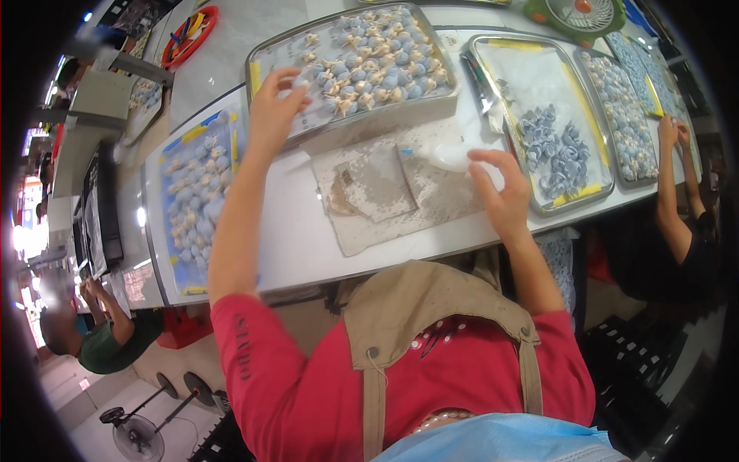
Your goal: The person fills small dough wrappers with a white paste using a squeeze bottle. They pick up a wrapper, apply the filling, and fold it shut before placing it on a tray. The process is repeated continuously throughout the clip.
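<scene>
My left hand [282, 102] reaches over the left part of a metal tray [456, 86]. Its fingers and thumb curl around a small pale piece, too blurred to name. Several small blue-grey and cream pieces [369, 58] fill most of that tray, shaped like little figures or shells. In my right hand [502, 192] is a white squeeze bottle [449, 157], held on its side with its blue tip toward the left. Below the bottle lies a stained, greyish board [446, 189], with a square slab [377, 185] on it.
At right, a tray [613, 181] holds loose blue-grey petal-like pieces [554, 146]; another filled tray [620, 108] stands beyond. A blue-lined tray [196, 204] with similar pieces lies left. A green fan [577, 14] and red basket [190, 37] stand behind. A co-worker's hands [674, 131] work at far right.
</scene>
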{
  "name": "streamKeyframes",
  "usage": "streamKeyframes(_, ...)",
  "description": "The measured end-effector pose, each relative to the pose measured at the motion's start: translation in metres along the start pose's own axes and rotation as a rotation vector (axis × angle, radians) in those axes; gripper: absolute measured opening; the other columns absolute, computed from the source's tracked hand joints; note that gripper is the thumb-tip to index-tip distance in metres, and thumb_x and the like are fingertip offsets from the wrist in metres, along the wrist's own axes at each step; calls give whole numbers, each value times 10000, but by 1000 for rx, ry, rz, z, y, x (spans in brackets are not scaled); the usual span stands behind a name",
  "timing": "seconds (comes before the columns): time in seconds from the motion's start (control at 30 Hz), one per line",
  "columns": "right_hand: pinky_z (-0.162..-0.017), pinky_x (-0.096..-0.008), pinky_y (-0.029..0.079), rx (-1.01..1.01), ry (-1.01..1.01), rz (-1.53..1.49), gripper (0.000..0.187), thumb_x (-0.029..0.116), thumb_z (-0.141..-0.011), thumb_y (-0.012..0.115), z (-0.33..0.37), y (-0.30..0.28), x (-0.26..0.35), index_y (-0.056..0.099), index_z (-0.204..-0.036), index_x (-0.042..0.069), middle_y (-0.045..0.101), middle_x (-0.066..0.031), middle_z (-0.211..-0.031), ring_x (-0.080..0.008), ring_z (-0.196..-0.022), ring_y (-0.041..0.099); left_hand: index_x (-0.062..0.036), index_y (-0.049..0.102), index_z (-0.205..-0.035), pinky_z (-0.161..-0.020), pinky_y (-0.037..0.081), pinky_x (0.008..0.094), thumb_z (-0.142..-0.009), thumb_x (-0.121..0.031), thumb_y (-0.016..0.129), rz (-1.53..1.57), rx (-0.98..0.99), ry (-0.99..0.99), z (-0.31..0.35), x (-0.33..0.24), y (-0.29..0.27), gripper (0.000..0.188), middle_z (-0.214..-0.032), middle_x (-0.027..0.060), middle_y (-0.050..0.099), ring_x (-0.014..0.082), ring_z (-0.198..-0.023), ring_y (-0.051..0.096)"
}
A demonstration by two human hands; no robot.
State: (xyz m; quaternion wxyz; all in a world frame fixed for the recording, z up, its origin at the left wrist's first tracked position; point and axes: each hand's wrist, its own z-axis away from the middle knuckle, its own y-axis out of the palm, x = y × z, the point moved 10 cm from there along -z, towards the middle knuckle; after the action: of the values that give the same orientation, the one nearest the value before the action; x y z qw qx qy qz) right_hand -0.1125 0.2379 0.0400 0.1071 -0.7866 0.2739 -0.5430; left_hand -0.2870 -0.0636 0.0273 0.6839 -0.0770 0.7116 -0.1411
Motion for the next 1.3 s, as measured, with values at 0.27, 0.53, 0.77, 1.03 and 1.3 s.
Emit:
streamKeyframes(0.27, -736, -359, 436, 133, -13, 269, 374, 175, -752, 687, -6, 26, -17, 563, -1074, 31, 597, -118, -971, -269, -875, 533, -36, 468, -1162, -739, 478, 207, -845, -35, 564, 670, 210, -166, 145, -1, 68, 331, -1130, 167, 569, 149, -843, 590)
streamKeyframes(0.53, -626, -246, 446, 129, 317, -138, 290, 145, -767, 687, 13, 22, -27, 554, -991, 15, 589, -75, -884, -124, -740, 553, -40, 418, -1206, -732, 481, 230, -851, -59, 576, 889, 253, -478, 198, 16, 134, 389, -1121, 140, 574, 161, -858, 599)
streamKeyframes(0.77, -612, -221, 439, 48, 227, -290, 289, 94, -755, 705, 37, -13, 6, 532, -969, 7, 581, -54, -814, -100, -714, 552, 16, 490, -1184, -718, 464, 227, -835, -31, 589, 765, 246, -379, 200, 18, 138, 365, -1079, 99, 578, 130, -836, 585)
streamKeyframes(1.03, -612, -253, 426, 82, -79, -84, 297, 153, -713, 717, 42, -21, 57, 546, -906, 7, 549, -81, -777, -139, -684, 525, 25, 497, -1164, -706, 461, 215, -796, 69, 606, 676, 173, -268, 203, 16, 130, 387, -969, 68, 583, 93, -834, 557)
streamKeyframes(1.3, -516, -239, 449, 127, -127, -81, 301, 140, -687, 784, 39, -8, 67, 577, -858, 3, 596, -69, -734, -126, -606, 585, 27, 497, -1159, -728, 463, 219, -794, 74, 605, 663, 184, -267, 205, 17, 131, 383, -947, 60, 589, 94, -854, 554)
